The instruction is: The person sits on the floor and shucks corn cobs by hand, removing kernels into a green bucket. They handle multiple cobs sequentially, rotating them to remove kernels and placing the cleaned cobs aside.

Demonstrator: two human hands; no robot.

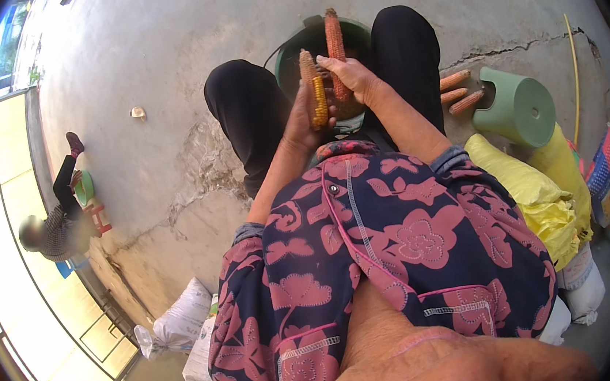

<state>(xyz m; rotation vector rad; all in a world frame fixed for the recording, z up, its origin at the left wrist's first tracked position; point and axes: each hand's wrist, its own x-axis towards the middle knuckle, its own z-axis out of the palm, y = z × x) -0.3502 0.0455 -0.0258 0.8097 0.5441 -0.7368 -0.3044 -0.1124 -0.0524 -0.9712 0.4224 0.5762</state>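
Note:
My left hand is closed around a partly shelled corn cob, with yellow kernels left along one side and bare cob at its upper end. In my right hand is a bare reddish corn cob, held nearly upright just right of the other cob. Both hands are over a dark green bucket between my knees. The bucket's inside is shadowed and partly hidden by my hands.
Several bare cobs lie right of my leg, beside an upturned green plastic stool. Yellow sacks stand near my right side, white sacks at lower left. Farther left, a person sits by a green basin.

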